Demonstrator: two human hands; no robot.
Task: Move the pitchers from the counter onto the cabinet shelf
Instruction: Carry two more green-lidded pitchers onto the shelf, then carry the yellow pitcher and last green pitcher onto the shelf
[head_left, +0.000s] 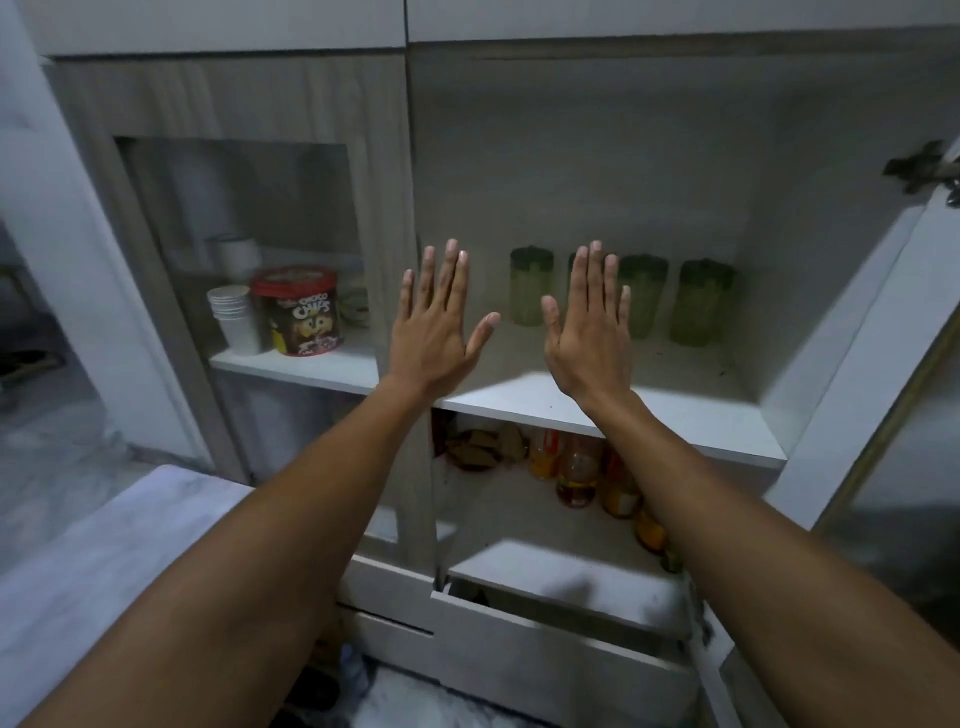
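Several pale green pitchers with dark green lids stand in a row at the back of the white cabinet shelf (675, 415): one at the left (529, 286), one at the far right (698, 304), another (644, 293) between them, and one partly hidden behind my right hand. My left hand (436, 322) and my right hand (589, 327) are both raised flat in front of the shelf, backs toward me, fingers spread, holding nothing. Neither hand touches a pitcher.
The cabinet's right door (883, 332) stands open. Behind the glass left door sit a red Choco Chips tub (301, 312) and stacked paper cups (236, 319). Bottles (576, 473) fill the lower shelf. A drawer (561, 639) is pulled out below. A grey counter (104, 561) lies at lower left.
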